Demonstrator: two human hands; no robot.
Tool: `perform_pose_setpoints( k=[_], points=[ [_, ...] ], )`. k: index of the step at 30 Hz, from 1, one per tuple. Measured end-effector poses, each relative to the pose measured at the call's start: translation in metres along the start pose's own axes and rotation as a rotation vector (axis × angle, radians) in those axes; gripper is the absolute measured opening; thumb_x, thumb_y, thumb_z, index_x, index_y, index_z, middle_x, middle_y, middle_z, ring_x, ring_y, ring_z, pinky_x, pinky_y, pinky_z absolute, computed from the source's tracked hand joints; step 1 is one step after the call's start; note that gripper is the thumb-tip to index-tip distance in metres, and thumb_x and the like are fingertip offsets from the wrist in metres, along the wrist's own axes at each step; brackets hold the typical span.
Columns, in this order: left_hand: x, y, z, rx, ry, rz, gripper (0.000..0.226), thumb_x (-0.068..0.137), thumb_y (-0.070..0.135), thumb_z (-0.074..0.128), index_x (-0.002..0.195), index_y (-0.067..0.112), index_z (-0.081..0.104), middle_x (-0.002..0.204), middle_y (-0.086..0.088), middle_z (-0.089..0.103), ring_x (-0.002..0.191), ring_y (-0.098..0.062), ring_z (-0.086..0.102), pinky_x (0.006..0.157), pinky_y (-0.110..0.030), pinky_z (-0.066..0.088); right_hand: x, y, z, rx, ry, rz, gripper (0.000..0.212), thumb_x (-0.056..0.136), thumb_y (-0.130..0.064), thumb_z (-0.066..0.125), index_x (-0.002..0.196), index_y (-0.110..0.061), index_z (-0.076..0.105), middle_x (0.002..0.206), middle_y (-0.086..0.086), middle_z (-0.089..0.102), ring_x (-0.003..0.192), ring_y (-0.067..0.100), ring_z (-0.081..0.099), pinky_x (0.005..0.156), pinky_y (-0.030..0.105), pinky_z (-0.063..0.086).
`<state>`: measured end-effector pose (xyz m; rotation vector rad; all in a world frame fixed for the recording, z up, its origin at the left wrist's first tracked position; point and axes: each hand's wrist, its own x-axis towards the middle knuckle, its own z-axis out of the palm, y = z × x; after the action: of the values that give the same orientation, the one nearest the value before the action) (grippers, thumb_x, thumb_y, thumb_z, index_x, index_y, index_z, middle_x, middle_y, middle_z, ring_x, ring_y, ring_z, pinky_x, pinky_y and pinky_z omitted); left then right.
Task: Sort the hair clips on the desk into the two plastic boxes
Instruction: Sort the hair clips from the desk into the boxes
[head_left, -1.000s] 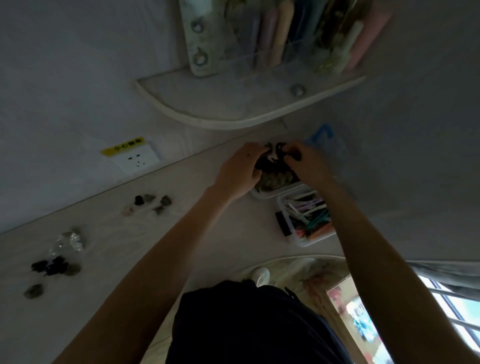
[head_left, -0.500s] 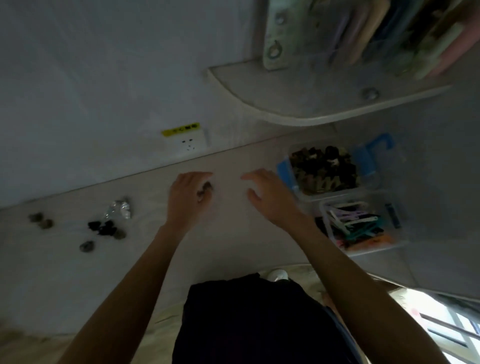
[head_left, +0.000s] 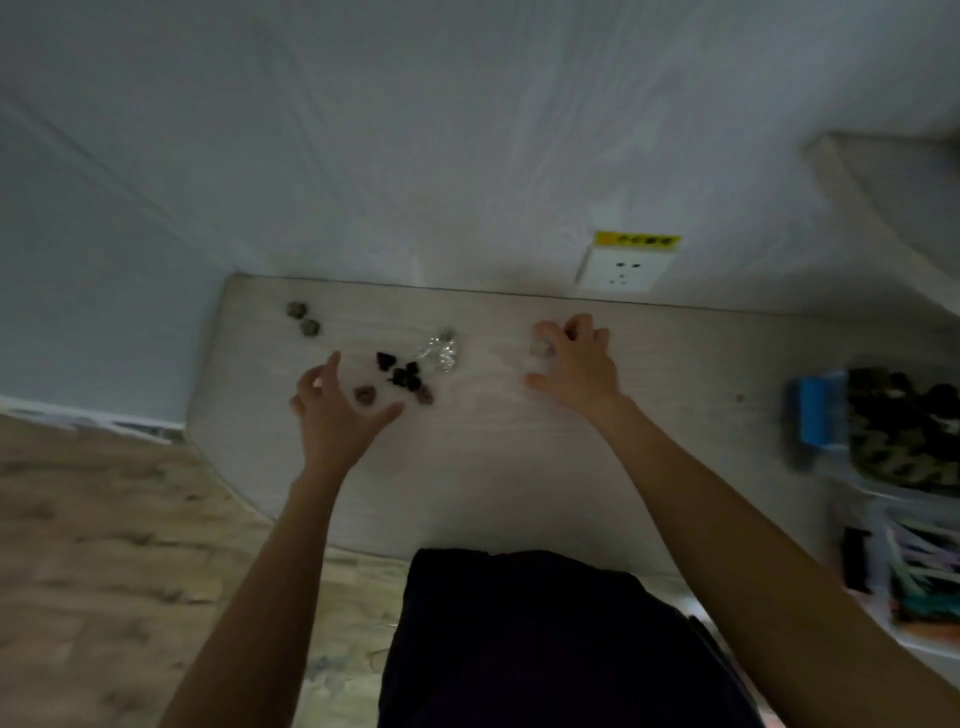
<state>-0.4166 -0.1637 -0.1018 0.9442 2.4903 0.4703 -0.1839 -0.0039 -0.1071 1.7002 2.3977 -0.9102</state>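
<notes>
Both hands reach over loose hair clips on the pale bench.

A cluster of dark hair clips (head_left: 402, 376) lies mid-bench beside a clear shiny clip (head_left: 440, 352), with two greyish clips (head_left: 303, 318) well apart toward the far left corner. The left hand (head_left: 332, 415) hovers spread just beside the dark cluster, empty. The right hand (head_left: 576, 364) has its fingers curled over a small pale clip (head_left: 542, 350); whether it grips is unclear. At the right edge stand a box of dark clips (head_left: 815, 415) and a box of coloured clips (head_left: 883, 571). A wall socket (head_left: 621, 268) sits behind.
</notes>
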Motion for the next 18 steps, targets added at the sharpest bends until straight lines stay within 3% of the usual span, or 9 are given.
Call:
perform_pose_setpoints(
  k=[3, 6, 9, 13, 18],
  points=[
    [0.005, -0.004, 0.004, 0.01, -0.112, 0.024, 0.103, 0.059, 0.048, 0.082, 0.142, 0.023, 0.027, 0.139, -0.016, 0.03, 0.128, -0.035, 0.03, 0.106, -0.043, 0.029, 0.002, -0.013, 0.009, -0.037, 0.009, -0.067, 0.044, 0.078, -0.031, 0.067, 0.117, -0.022, 0.049, 0.124, 0.01, 0.035, 0.11, 0.032, 0.035, 0.072, 0.034, 0.043],
    [0.0, 0.008, 0.014, 0.01, -0.112, 0.101, 0.091, 0.056, 0.048, 0.083, 0.132, 0.027, 0.039, 0.13, -0.011, 0.036, 0.119, -0.035, 0.037, 0.094, -0.044, 0.041, -0.005, -0.016, 0.019, -0.052, 0.05, -0.109, 0.029, 0.086, -0.023, 0.059, 0.113, -0.015, 0.051, 0.122, 0.013, 0.039, 0.106, 0.034, 0.04, 0.07, 0.034, 0.043],
    [-0.008, 0.027, 0.025, 0.022, -0.085, 0.097, 0.083, 0.057, 0.047, 0.082, 0.125, 0.022, 0.042, 0.126, -0.01, 0.039, 0.117, -0.033, 0.038, 0.087, -0.044, 0.044, -0.016, -0.018, 0.027, -0.022, 0.082, -0.114, 0.023, 0.09, -0.021, 0.055, 0.112, -0.012, 0.053, 0.121, 0.015, 0.041, 0.101, 0.034, 0.042, 0.074, 0.037, 0.045],
    [-0.012, 0.043, 0.036, -0.052, -0.01, 0.12, 0.06, 0.069, 0.025, 0.073, 0.121, 0.009, 0.047, 0.116, -0.019, 0.05, 0.104, -0.039, 0.048, 0.086, -0.043, 0.041, -0.029, -0.019, 0.029, 0.063, 0.116, -0.124, 0.023, 0.087, -0.018, 0.059, 0.108, -0.009, 0.059, 0.12, 0.016, 0.046, 0.097, 0.035, 0.048, 0.081, 0.04, 0.046],
    [-0.019, 0.038, 0.039, -0.162, -0.053, 0.198, 0.05, 0.076, 0.019, 0.067, 0.122, 0.017, 0.049, 0.107, -0.016, 0.062, 0.097, -0.035, 0.057, 0.081, -0.038, 0.044, -0.041, -0.014, 0.024, 0.165, 0.148, -0.113, 0.02, 0.085, -0.014, 0.062, 0.104, -0.009, 0.059, 0.118, 0.014, 0.046, 0.093, 0.033, 0.056, 0.083, 0.041, 0.051]
  ],
)
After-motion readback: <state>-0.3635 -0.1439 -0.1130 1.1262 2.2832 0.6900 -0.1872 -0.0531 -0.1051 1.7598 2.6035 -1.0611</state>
